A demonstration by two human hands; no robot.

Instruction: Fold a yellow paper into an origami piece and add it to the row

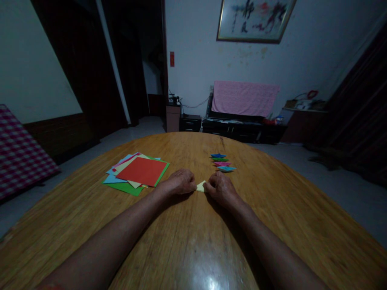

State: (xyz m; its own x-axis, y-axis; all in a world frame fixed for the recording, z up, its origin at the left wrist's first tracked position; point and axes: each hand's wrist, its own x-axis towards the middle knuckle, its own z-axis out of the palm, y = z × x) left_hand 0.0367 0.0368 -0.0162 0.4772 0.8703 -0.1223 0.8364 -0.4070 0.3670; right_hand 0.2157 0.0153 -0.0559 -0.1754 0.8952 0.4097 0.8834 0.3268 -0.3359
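While the fingers of the right hand grasp a folded pale-yellow paper on the bench, the left hand curls by its corner, grip unclear.

1. Single view, head-worn; aimed forward and down across desk.
2. Left hand and right hand framed near centre, mid-range.
3. Far wall caught at top.
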